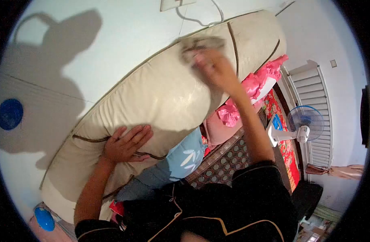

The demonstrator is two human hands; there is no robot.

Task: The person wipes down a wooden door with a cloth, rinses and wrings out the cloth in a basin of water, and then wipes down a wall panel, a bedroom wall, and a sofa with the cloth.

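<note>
A long cream padded headboard with dark piping runs diagonally against the wall. My left hand lies on its lower part with fingers spread, beside a strip of the piping. Higher up, my right hand grips a greyish-brown cloth against the cream surface. Both that hand and the cloth are smeared by motion. Below the headboard, a light blue pillow with a white leaf print lies nearest my left hand. Pink ruffled fabric and a pink pillow are under my right forearm.
A white fan with a blue-rimmed guard stands at the right, in front of a white slatted frame. Dark patterned bedding covers the bed. A cable hangs along the wall above the headboard.
</note>
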